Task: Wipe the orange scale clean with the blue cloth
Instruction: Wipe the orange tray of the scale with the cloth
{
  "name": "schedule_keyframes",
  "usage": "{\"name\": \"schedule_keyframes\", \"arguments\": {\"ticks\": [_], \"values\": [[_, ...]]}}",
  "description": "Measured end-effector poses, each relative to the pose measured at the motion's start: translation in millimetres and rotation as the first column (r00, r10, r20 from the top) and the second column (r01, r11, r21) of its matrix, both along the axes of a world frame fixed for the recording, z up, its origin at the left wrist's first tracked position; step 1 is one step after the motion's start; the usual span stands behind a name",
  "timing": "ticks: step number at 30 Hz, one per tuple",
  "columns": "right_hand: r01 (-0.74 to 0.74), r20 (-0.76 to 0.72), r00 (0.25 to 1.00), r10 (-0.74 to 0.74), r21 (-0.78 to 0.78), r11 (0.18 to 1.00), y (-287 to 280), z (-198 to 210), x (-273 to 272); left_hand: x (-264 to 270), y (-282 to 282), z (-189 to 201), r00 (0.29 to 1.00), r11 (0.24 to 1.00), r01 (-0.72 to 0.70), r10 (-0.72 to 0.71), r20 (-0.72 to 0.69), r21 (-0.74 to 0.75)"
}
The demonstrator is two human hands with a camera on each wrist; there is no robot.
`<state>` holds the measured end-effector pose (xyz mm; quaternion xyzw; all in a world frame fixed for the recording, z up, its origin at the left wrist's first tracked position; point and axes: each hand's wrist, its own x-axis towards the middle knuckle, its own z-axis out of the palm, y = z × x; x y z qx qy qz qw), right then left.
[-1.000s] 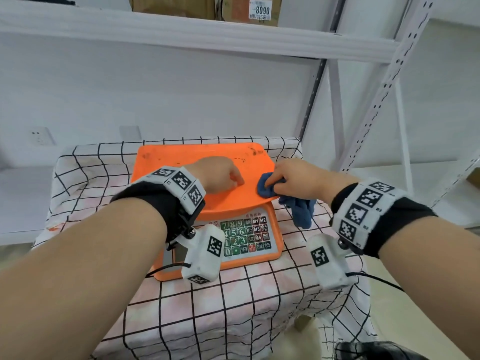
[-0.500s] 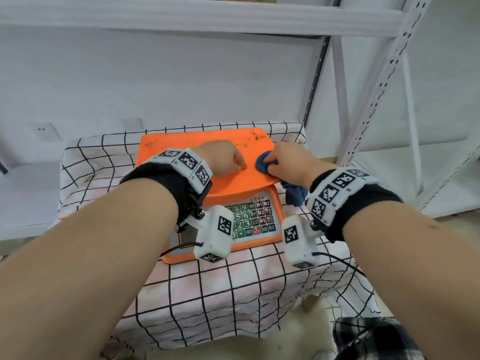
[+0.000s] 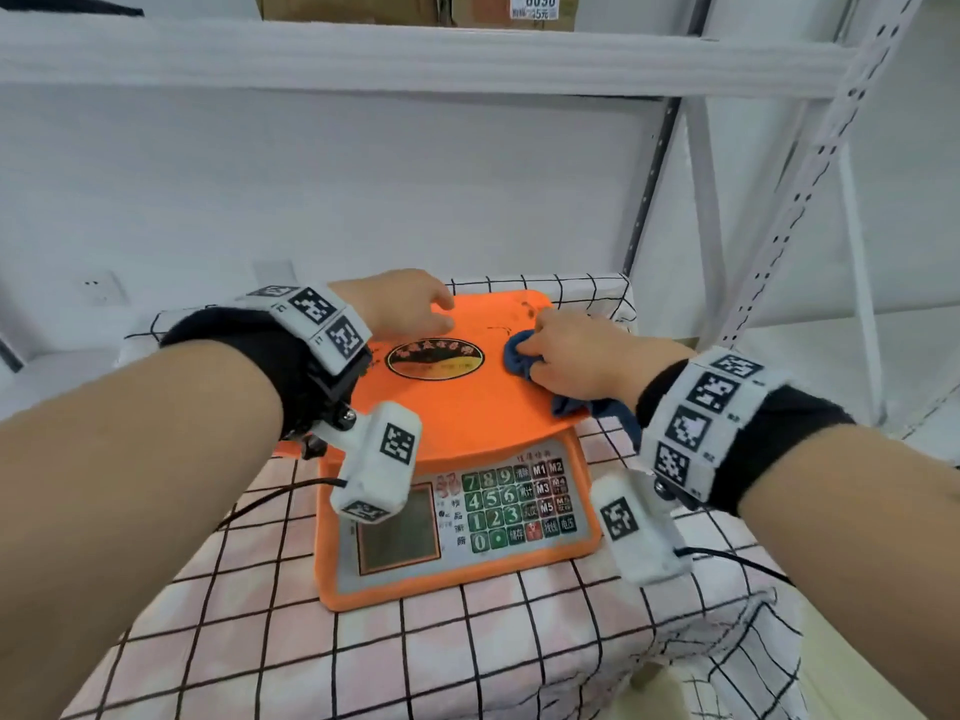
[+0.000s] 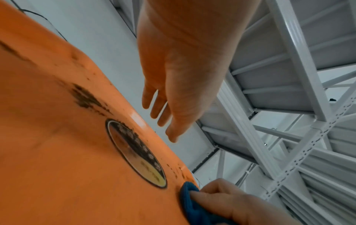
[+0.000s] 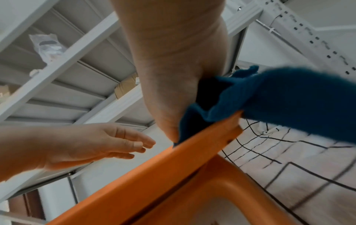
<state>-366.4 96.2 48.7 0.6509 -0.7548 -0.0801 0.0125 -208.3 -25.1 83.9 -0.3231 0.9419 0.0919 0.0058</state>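
The right hand clutched the blue cloth on the orange scale platform's right edge; the left hand, fingers loosely extended, hovered near its far edge.

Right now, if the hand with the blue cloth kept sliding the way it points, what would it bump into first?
Probably the dark stains near the orange scale's far edge: the right hand pushes the blue cloth toward them. Depth is unclear.

Both bare forearms wear black wristbands bearing white square-coded tags, with white camera pods on black cables.
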Motion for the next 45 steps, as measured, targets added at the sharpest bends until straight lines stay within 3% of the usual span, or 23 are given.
{"name": "schedule_keyframes", "arguments": {"ticks": [9, 17, 22, 27, 35, 42, 45], "values": [[-0.075, 0.204, 0.977, 0.064, 0.045, 0.996, -5, 7, -11, -27, -32, -15, 0.983, 0.996, -0.092, 0.088, 0.162, 0.015], [0.045, 0.278, 0.958, -0.07, 0.094, 0.995, -30, 15, -7, -30, -40, -18, 0.965, 0.993, -0.122, 0.116, 0.235, 0.009], [-0.039, 0.181, 0.983, 0.02, 0.106, 0.994, -19, 11, -8, -29, -45, -17, 0.967, 0.991, -0.131, 0.121, 0.225, 0.027], [0.063, 0.142, 0.987, -0.078, 0.106, 0.992, -49, 8, -13, -28, -43, -19, 0.971, 0.987, -0.149, 0.134, 0.199, 0.061], [-0.01, 0.19, 0.982, -0.005, 0.079, 0.997, -26, 11, -12, -28, -43, -18, 0.97, 0.987, -0.145, 0.129, 0.206, 0.065], [0.089, 0.147, 0.984, -0.097, 0.06, 0.994, -53, 7, -18, -28, -39, -18, 0.968, 0.985, -0.161, 0.146, 0.203, 0.063], [0.039, 0.151, 0.987, -0.053, 0.1, 0.994, -44, 8, -13, -28, -38, -19, 0.969, 0.985, -0.162, 0.147, 0.197, 0.063]]}}
